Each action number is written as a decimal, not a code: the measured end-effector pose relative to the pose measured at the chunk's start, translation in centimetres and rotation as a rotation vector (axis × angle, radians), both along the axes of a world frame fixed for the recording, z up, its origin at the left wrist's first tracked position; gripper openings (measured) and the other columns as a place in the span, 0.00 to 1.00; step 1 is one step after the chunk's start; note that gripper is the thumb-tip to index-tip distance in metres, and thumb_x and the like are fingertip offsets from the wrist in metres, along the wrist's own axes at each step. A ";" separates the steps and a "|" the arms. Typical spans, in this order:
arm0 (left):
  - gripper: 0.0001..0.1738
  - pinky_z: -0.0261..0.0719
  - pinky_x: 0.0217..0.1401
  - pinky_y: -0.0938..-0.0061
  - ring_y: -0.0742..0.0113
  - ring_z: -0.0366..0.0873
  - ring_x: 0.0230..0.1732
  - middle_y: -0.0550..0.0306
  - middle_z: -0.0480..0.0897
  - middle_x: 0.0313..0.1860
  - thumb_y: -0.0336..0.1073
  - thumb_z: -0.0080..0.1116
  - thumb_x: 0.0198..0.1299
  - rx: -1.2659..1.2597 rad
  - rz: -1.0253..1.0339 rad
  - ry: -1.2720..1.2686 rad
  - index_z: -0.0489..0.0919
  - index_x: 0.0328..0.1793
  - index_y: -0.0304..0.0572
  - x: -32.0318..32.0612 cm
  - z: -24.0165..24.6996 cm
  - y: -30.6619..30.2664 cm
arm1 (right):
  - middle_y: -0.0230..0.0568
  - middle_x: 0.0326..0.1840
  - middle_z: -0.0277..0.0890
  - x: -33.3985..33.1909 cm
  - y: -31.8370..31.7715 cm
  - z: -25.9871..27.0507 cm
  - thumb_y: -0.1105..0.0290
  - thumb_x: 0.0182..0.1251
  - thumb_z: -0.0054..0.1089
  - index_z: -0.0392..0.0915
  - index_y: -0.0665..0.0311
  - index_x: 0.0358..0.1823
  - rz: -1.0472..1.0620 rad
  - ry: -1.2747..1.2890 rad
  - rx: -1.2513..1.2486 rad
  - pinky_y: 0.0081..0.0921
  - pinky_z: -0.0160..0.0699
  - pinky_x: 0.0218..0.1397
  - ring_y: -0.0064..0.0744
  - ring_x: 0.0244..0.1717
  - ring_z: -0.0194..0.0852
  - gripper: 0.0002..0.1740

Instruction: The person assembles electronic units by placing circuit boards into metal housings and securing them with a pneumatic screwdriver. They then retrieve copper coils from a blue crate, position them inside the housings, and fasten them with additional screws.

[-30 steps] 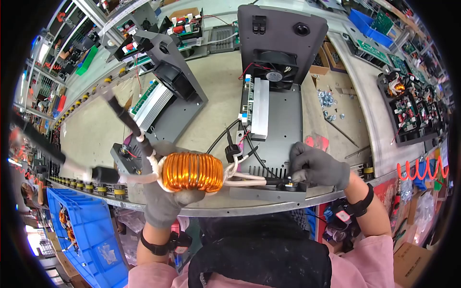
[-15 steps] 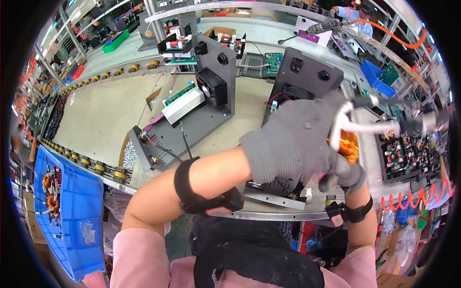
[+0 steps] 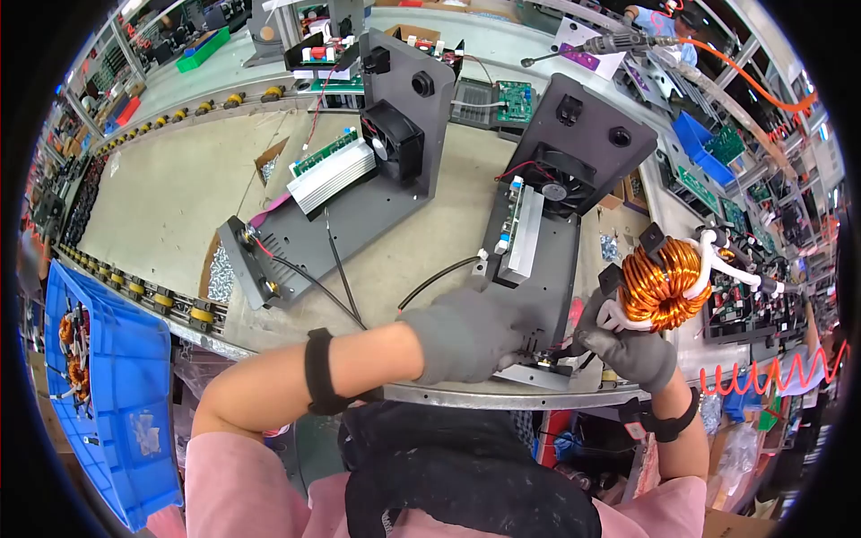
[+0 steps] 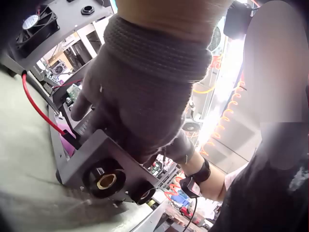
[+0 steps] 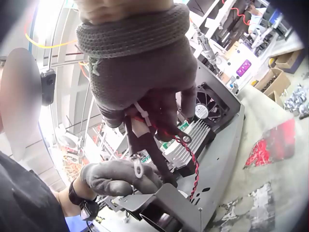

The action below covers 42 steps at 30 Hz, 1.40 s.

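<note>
My gloved left hand reaches over the front of the right-hand grey metal chassis. In the left wrist view its fingers go behind the small front panel, which carries round black sockets. What those fingertips hold is hidden. My gloved right hand is beside that panel; in the right wrist view it grips wire leads with a white tie, a ring terminal and a twisted red-black wire. A copper-wound toroidal coil with white-sleeved leads is right beside this hand, overlapping it in the head view.
A second chassis with fan and heatsink stands to the left. A blue crate with coils is at the lower left. Loose screws lie at the bench's left, circuit boards at the right. A power screwdriver hangs at the back.
The left hand carried the coil from the front left across to the right, let go of it and came back to the chassis front panel. The head view has turned.
</note>
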<state>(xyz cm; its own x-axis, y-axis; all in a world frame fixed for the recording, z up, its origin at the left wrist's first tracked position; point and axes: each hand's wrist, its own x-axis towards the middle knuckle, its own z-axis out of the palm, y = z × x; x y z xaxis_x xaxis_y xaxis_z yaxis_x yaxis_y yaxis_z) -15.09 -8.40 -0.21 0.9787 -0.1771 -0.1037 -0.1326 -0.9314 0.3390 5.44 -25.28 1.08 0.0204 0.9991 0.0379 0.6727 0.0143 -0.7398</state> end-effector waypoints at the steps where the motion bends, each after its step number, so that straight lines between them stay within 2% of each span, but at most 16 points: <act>1: 0.16 0.68 0.56 0.59 0.61 0.78 0.45 0.55 0.78 0.43 0.44 0.46 0.64 0.062 0.024 0.078 0.78 0.53 0.53 -0.4 0.6 0.2 | 0.39 0.39 0.74 0.3 -0.4 -0.3 0.64 0.56 0.69 0.73 0.64 0.36 0.005 -0.276 0.051 0.32 0.71 0.43 0.35 0.40 0.72 0.16; 2: 0.16 0.69 0.53 0.60 0.62 0.78 0.45 0.55 0.77 0.44 0.45 0.45 0.65 0.120 0.049 0.157 0.78 0.54 0.54 -0.9 0.8 0.3 | 0.40 0.44 0.72 0.2 0.0 1.1 0.62 0.57 0.69 0.74 0.64 0.43 0.073 -0.358 -0.082 0.34 0.70 0.51 0.39 0.46 0.71 0.18; 6: 0.14 0.69 0.47 0.62 0.64 0.78 0.44 0.56 0.77 0.42 0.45 0.46 0.64 -0.013 0.160 0.150 0.79 0.49 0.52 -2.4 0.0 0.8 | 0.41 0.46 0.73 -0.2 0.2 1.4 0.63 0.57 0.69 0.75 0.64 0.48 -0.038 -0.286 -0.237 0.33 0.70 0.54 0.42 0.48 0.72 0.20; 9: 0.13 0.69 0.46 0.63 0.64 0.78 0.43 0.55 0.76 0.43 0.43 0.47 0.62 -0.056 0.184 0.093 0.81 0.43 0.50 -2.6 -0.6 0.5 | 0.42 0.51 0.76 0.1 -0.2 0.8 0.55 0.59 0.64 0.77 0.58 0.50 -0.041 -0.387 -0.287 0.38 0.71 0.57 0.45 0.51 0.74 0.21; 11: 0.12 0.71 0.46 0.63 0.61 0.77 0.43 0.54 0.75 0.44 0.41 0.49 0.60 -0.025 0.126 -0.136 0.82 0.41 0.49 -2.5 -1.8 0.4 | 0.42 0.46 0.80 -0.5 -0.1 0.2 0.48 0.61 0.55 0.78 0.49 0.52 -0.029 -0.698 -0.533 0.40 0.71 0.55 0.48 0.49 0.76 0.21; 14: 0.11 0.73 0.46 0.62 0.59 0.77 0.42 0.54 0.76 0.45 0.40 0.51 0.58 -0.086 0.054 -0.372 0.83 0.38 0.48 -1.0 -3.6 0.4 | 0.41 0.45 0.80 -0.7 0.7 -0.8 0.54 0.59 0.61 0.79 0.51 0.49 -0.029 -0.842 -0.773 0.40 0.73 0.55 0.52 0.50 0.75 0.18; 17: 0.09 0.74 0.46 0.62 0.59 0.76 0.43 0.56 0.76 0.46 0.40 0.54 0.55 -0.123 0.136 -0.290 0.82 0.34 0.47 0.5 -4.1 -0.2 | 0.46 0.47 0.79 0.5 -0.1 -1.5 0.51 0.61 0.58 0.78 0.52 0.52 -0.053 -0.716 -0.754 0.39 0.71 0.56 0.48 0.49 0.76 0.21; 19: 0.09 0.74 0.47 0.62 0.60 0.75 0.44 0.57 0.76 0.46 0.41 0.55 0.54 -0.149 0.176 -0.328 0.82 0.33 0.48 0.9 -4.5 -0.9 | 0.46 0.50 0.77 1.1 -1.6 -2.7 0.56 0.59 0.63 0.75 0.57 0.53 -0.096 -0.294 -0.294 0.38 0.71 0.57 0.48 0.50 0.75 0.22; 21: 0.08 0.73 0.47 0.63 0.61 0.75 0.44 0.59 0.76 0.46 0.41 0.55 0.54 -0.172 0.212 -0.368 0.82 0.32 0.48 1.4 -4.3 -1.1 | 0.39 0.45 0.76 1.8 -3.1 -4.0 0.61 0.59 0.67 0.72 0.64 0.53 -0.157 -0.121 -0.149 0.32 0.72 0.53 0.37 0.45 0.74 0.24; 24: 0.10 0.71 0.47 0.63 0.62 0.74 0.45 0.63 0.77 0.45 0.46 0.58 0.53 -0.044 0.111 -0.607 0.81 0.32 0.51 1.9 -3.7 -1.0 | 0.37 0.42 0.74 2.2 -4.0 -4.9 0.62 0.60 0.67 0.72 0.64 0.51 -0.164 0.163 -0.139 0.30 0.72 0.50 0.33 0.43 0.72 0.22; 28: 0.12 0.70 0.47 0.65 0.62 0.74 0.43 0.62 0.77 0.41 0.49 0.59 0.53 -0.060 0.060 -0.681 0.81 0.32 0.51 2.3 -3.2 -1.5 | 0.43 0.41 0.76 1.9 -4.0 -5.2 0.64 0.59 0.67 0.73 0.63 0.50 -0.205 0.003 -0.227 0.35 0.73 0.47 0.40 0.42 0.75 0.20; 31: 0.14 0.69 0.45 0.67 0.64 0.75 0.41 0.61 0.78 0.37 0.52 0.60 0.52 0.054 0.074 -0.382 0.81 0.34 0.53 0.9 -1.4 -2.9 | 0.48 0.39 0.79 -0.2 -2.4 -2.8 0.63 0.61 0.61 0.75 0.61 0.48 -0.254 -0.205 -0.171 0.40 0.73 0.44 0.49 0.42 0.78 0.16; 33: 0.15 0.68 0.42 0.68 0.66 0.75 0.38 0.61 0.76 0.33 0.52 0.61 0.51 0.147 0.181 -0.295 0.82 0.37 0.53 -0.9 -1.3 -4.3 | 0.48 0.37 0.80 -1.4 -0.5 -0.5 0.64 0.62 0.57 0.75 0.60 0.48 -0.161 -0.634 -0.518 0.41 0.75 0.42 0.50 0.41 0.79 0.15; 37: 0.17 0.66 0.35 0.70 0.68 0.73 0.31 0.62 0.75 0.31 0.48 0.64 0.49 0.203 0.437 -0.304 0.81 0.46 0.59 -3.7 -0.7 -5.9 | 0.48 0.29 0.80 -3.4 1.6 1.1 0.66 0.58 0.55 0.75 0.63 0.44 -0.075 -0.797 -0.452 0.41 0.77 0.39 0.50 0.34 0.81 0.14; 39: 0.19 0.67 0.36 0.70 0.68 0.75 0.31 0.62 0.75 0.33 0.46 0.64 0.49 0.157 0.459 -0.274 0.80 0.50 0.60 -4.4 0.6 -6.2 | 0.48 0.29 0.80 -3.8 2.1 1.1 0.69 0.56 0.55 0.74 0.65 0.41 -0.011 -0.840 -0.461 0.40 0.77 0.37 0.47 0.34 0.81 0.12; 42: 0.20 0.70 0.39 0.68 0.68 0.78 0.34 0.63 0.77 0.36 0.44 0.64 0.49 -0.196 0.503 -0.082 0.79 0.51 0.58 -4.7 4.0 -5.9 | 0.47 0.31 0.81 -4.2 2.8 0.7 0.71 0.56 0.55 0.74 0.64 0.43 0.030 -0.873 -0.626 0.40 0.78 0.38 0.47 0.35 0.82 0.12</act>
